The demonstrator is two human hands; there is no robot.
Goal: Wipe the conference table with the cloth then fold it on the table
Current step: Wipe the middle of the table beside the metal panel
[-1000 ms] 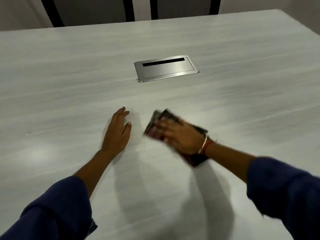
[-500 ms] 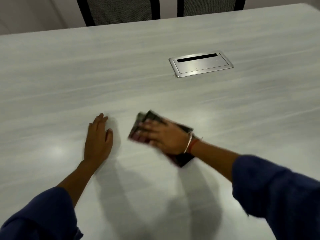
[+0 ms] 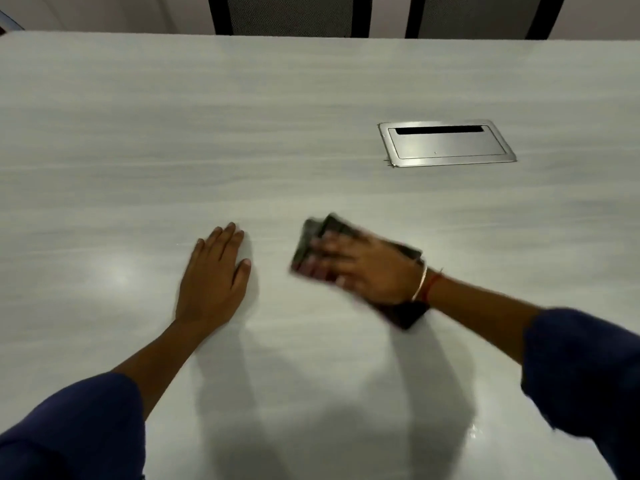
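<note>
A dark folded cloth (image 3: pixel 403 315) lies flat on the pale grey conference table (image 3: pixel 242 150), near its middle. My right hand (image 3: pixel 360 268) presses down on the cloth with straight, spread fingers and covers most of it; the hand and cloth are blurred. My left hand (image 3: pixel 214 278) rests palm down on the bare table a short way to the left of the cloth, fingers straight and together. Both forearms reach in from dark blue sleeves.
A brushed-metal cable hatch (image 3: pixel 446 143) with a dark slot is set flush into the table at the back right. Two dark chair backs (image 3: pixel 291 13) stand behind the far edge. A bright light reflection shows on the table at the left.
My right hand has slid the cloth leftward across the table, away from the cable hatch. My left hand has shifted left along with it, staying flat on the surface.
</note>
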